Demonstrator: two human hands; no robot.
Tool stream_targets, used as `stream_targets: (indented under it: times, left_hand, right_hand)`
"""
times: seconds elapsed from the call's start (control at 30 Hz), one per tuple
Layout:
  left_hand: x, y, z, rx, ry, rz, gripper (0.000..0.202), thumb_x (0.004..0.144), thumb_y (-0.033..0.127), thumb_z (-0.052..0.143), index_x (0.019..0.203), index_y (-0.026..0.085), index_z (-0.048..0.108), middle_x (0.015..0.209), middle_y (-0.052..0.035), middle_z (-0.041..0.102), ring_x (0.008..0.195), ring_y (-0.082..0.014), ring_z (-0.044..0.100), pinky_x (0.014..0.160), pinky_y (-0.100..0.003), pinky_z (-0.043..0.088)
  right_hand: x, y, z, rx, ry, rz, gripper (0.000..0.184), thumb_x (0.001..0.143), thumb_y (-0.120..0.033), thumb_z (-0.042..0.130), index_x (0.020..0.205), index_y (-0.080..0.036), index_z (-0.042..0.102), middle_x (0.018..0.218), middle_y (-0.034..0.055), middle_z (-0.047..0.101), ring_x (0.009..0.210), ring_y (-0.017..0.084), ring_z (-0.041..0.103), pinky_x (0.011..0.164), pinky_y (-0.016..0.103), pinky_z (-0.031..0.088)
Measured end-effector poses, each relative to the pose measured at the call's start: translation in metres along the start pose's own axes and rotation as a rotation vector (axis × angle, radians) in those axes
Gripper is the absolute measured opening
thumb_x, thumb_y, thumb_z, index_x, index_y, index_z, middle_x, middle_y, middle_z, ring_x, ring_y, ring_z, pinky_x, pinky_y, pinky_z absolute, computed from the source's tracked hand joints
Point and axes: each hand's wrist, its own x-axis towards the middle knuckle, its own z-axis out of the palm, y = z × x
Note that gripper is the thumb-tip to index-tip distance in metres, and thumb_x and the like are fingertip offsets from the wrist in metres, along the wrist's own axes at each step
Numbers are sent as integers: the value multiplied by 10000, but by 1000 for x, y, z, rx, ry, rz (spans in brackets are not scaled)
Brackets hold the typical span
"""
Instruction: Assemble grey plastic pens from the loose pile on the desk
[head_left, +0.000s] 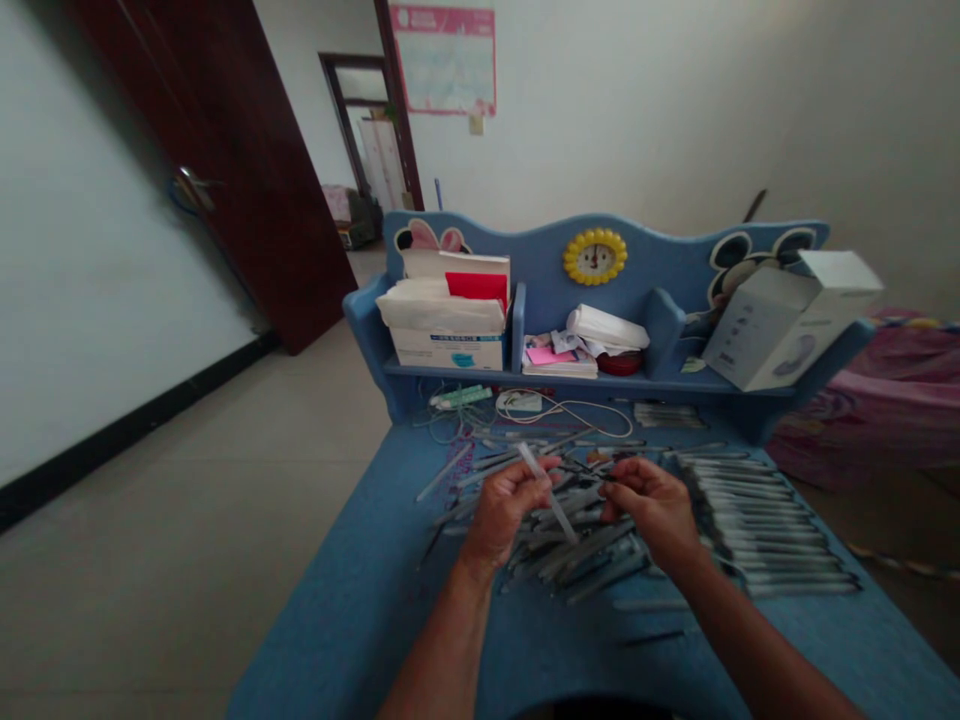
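My left hand [504, 512] is closed on a narrow, translucent whitish plastic sleeve [559, 516], which slants down to the right over the pile. Facing it, my right hand [654, 508] pinches a thin dark stick [591, 472]; its exact kind is too small to make out. Under and between both hands lies a loose pile of slim sleeved sticks [592, 552], grey and pen-like. To the right of my right hand, more of them lie side by side in a neat row [776, 530] with dark ends.
The blue desk [360, 600] has a raised shelf with a mask box [448, 345], papers [559, 365] and a white box [780, 320]. A pale cord [585, 405] lies behind the pile. A dark stick [656, 637] lies near the front.
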Motion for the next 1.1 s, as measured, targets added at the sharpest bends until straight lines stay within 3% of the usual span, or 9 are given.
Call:
stream_targets:
  times: [0.1,0.2,0.4,0.53,0.67,0.87,1.1]
  left_hand:
    - [0,-3,3,-13,-2,-6,286,714,257,642,980,158,678,903,-92,686,837,-211,619,686,-276,483]
    - [0,-3,2,14,44,22,220,719,293,635,872,144,685,838,-83,688,771,-199,623,659,-278,488]
    - [-3,5,1,124,1,77,177,759,317,588,767,143,621,708,-35,662,638,-159,605,602,-265,480]
    - [-6,9,3,283,-28,76,171,762,306,580,793,142,618,623,-2,620,553,-128,555,548,-229,424]
    - [-10,14,7,493,-105,120,172,774,277,553,680,143,608,545,34,515,530,-103,471,514,-208,341]
    - [-14,17,12,658,-152,189,185,751,267,572,607,149,568,549,53,401,542,-90,390,529,-215,285]
    - [-12,16,14,669,-195,101,204,740,327,583,635,152,589,545,51,451,524,-86,405,506,-206,291]
  right_hand:
    - [-6,-2,11,-60,-70,0,168,641,-235,677,686,-201,519,449,-49,586,396,120,552,432,221,436]
    - [-9,-4,16,-36,-152,18,167,661,-258,665,682,-192,513,475,-41,593,397,123,562,427,223,441]
    - [-1,-15,7,235,-106,110,204,641,-250,666,748,-184,506,598,-18,650,363,115,558,379,211,420]
    - [6,-27,6,261,-177,129,155,639,-232,662,739,-158,570,595,-6,645,359,101,543,367,197,396]
    - [11,-37,16,118,-264,103,182,674,-311,666,726,-146,611,561,-13,619,357,90,525,365,194,383]
    - [20,-46,16,-431,-415,20,399,756,-448,573,493,-158,496,377,-56,449,273,56,402,287,168,246]
    - [19,-50,5,-424,-475,142,385,770,-429,541,498,-162,485,412,-56,484,261,39,362,282,176,217]
